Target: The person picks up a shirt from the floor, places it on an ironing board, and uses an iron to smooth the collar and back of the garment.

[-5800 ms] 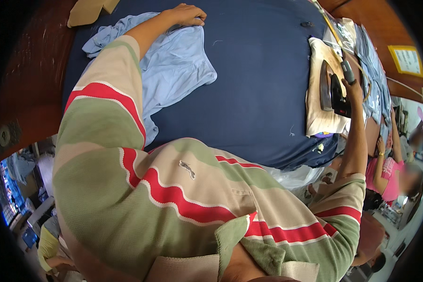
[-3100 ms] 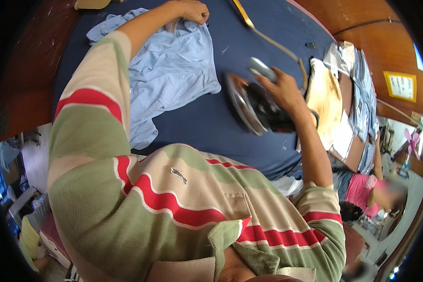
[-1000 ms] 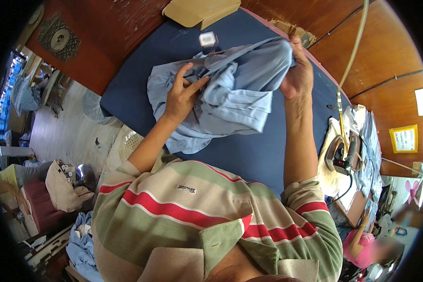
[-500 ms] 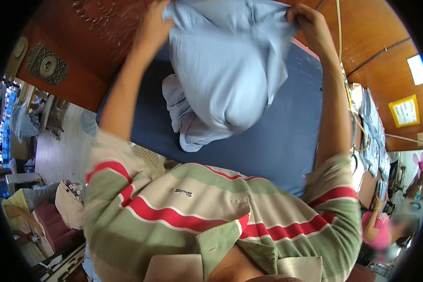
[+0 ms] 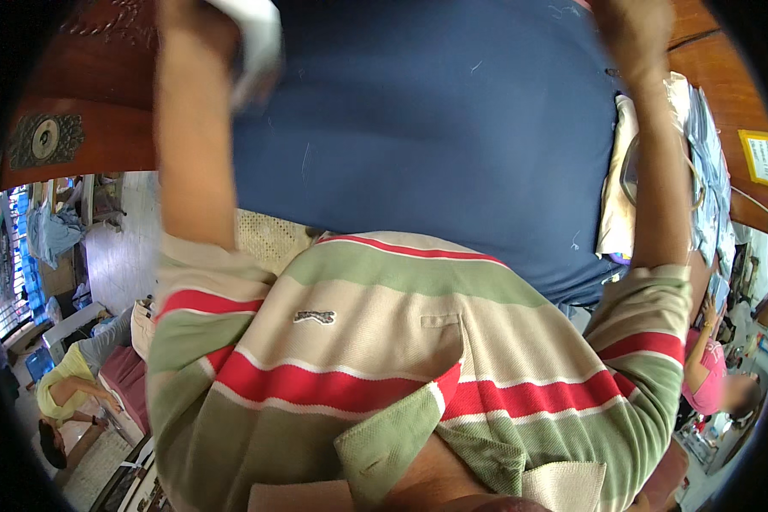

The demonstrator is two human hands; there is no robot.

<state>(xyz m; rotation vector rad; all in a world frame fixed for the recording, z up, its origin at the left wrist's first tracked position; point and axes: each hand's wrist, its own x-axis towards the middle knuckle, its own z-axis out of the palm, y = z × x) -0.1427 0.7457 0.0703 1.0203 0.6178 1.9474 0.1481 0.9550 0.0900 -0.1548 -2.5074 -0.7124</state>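
My left hand is at the upper left, smeared by motion and cut by the top edge. Close against it shows a blurred white and grey-blue thing, whose kind I cannot make out. At the upper right is my right hand, also blurred; its fingers are hidden and nothing shows in it. Between my forearms spreads a dark blue cloth-covered work surface, with a few loose threads lying on it. The light blue garment held a moment ago does not show as a whole.
Pale blue folded clothes and a cream cloth lie along the right side. Carved reddish-brown wood stands at the left. One person in yellow is at lower left, another in pink at lower right.
The light blue garment has left the middle of the dark blue surface, baring it. My hands have moved farther apart, toward the upper corners, and the view has shifted.
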